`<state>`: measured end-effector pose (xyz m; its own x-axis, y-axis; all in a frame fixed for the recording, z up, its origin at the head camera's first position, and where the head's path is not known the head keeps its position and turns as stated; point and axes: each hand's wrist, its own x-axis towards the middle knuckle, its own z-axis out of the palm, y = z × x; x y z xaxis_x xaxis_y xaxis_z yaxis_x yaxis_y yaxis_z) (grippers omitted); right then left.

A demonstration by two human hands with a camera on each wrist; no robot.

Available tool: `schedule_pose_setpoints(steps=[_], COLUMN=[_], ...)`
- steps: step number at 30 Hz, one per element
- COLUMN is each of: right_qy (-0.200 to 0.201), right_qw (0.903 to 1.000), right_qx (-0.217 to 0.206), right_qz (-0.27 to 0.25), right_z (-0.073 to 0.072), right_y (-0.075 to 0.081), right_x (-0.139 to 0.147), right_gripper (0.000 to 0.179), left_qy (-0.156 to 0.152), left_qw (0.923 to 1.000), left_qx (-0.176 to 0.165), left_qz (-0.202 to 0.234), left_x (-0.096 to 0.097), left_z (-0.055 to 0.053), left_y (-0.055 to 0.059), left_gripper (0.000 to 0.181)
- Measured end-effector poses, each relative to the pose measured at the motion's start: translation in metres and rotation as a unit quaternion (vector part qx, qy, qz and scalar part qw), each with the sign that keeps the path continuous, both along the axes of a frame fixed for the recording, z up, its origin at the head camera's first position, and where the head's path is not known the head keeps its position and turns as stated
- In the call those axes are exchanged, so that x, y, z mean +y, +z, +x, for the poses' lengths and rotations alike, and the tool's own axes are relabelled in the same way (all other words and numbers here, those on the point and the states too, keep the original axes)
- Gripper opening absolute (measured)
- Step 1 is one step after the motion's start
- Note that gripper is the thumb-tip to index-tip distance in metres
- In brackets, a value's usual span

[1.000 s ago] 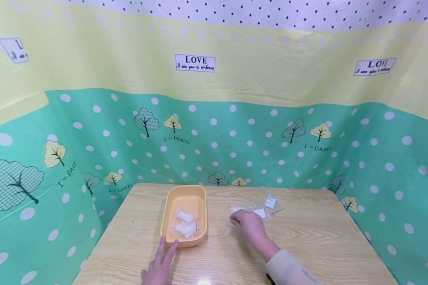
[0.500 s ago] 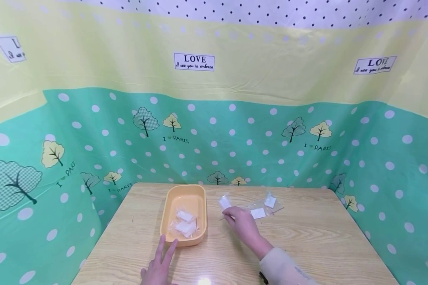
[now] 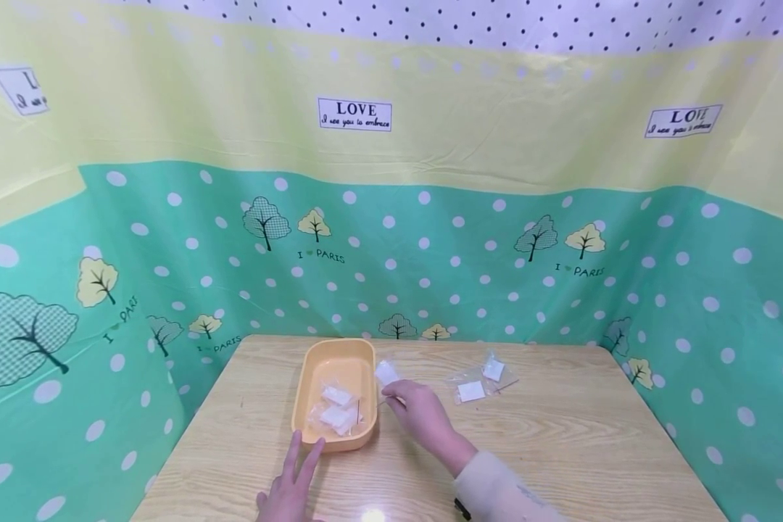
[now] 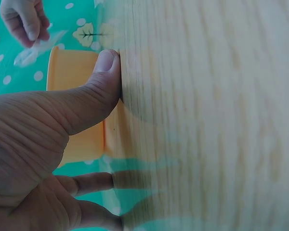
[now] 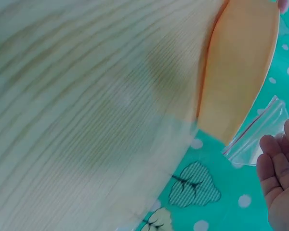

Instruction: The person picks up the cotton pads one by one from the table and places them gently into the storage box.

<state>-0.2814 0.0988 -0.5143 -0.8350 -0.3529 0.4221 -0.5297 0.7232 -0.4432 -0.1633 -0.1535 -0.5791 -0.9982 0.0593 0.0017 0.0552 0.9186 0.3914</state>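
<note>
My right hand pinches a small clear zip bag with something white inside, close beside the right wall of an orange plastic tray. In the right wrist view, the zip bag hangs from the fingertips, its zip strip facing the tray. Several similar bags with white contents lie in the near half of the tray. My left hand has its fingers spread, two of them straight at the tray's near rim. The left wrist view shows its thumb extended in front of the tray.
To the right on the wooden table lie more small bags, one with a white rectangle and another behind it. A green dotted cloth hangs around the table's back and sides.
My right hand has carried the zip bag left, from the group of bags on the right to the tray's right side. The left hand and tray have stayed put.
</note>
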Motion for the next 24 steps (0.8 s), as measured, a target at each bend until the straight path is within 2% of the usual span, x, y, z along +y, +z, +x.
schedule_pose_setpoints(steps=[4,9,17,24], right_qy=[0.033,0.062,0.091,0.104], right_qw=[0.9994,0.9977,0.9943,0.9916], right_qx=[-0.009,0.007,0.013,-0.010], right_qz=[0.006,0.024,0.055,0.076], right_z=[0.004,0.005,0.009,0.011], right_y=[0.001,-0.002,-0.009,-0.015], right_x=[-0.014,-0.027,-0.034,-0.034], right_gripper=[0.019,0.019,0.019,0.015], left_qy=[-0.003,-0.005,0.003,0.000], left_qw=[0.9999,0.9998,0.9996,0.9994], left_qx=[0.011,0.017,0.026,0.034], left_qz=[0.001,-0.002,-0.007,-0.005], left_x=[0.000,0.001,0.001,0.001], left_z=[0.000,0.000,-0.001,0.000], left_y=[-0.001,-0.003,-0.005,-0.004], left_gripper=[0.130,0.128,0.130,0.126])
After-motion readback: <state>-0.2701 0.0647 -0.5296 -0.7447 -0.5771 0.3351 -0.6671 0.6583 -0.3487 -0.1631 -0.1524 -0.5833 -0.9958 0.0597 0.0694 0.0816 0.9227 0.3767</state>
